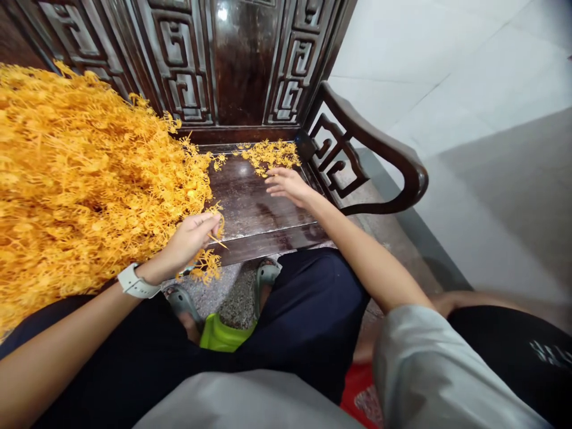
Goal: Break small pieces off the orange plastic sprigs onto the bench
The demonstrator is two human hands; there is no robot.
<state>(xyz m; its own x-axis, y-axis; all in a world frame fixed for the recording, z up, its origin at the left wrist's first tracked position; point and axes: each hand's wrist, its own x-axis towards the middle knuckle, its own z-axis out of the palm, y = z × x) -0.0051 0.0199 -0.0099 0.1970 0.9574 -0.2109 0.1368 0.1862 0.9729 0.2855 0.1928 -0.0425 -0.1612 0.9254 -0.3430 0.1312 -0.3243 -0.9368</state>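
A huge heap of yellow plastic sprigs (pixel 75 179) covers the left of a dark carved wooden bench (pixel 250 208). My left hand (pixel 192 238), with a white watch on its wrist, is closed on a yellow sprig (pixel 208 262) at the heap's near edge, and a thin stem sticks out from its fingers. My right hand (pixel 286 183) reaches forward with fingers stretched out, just in front of a small pile of yellow sprigs (pixel 270 155) at the bench's back right corner. It holds nothing that I can see.
The bench's carved backrest (pixel 232 59) rises behind and its curved armrest (pixel 370 155) closes the right side. My knees in dark trousers and grey sandals (pixel 266 274) are below, by a green object (pixel 221 336). Pale tiled floor lies to the right.
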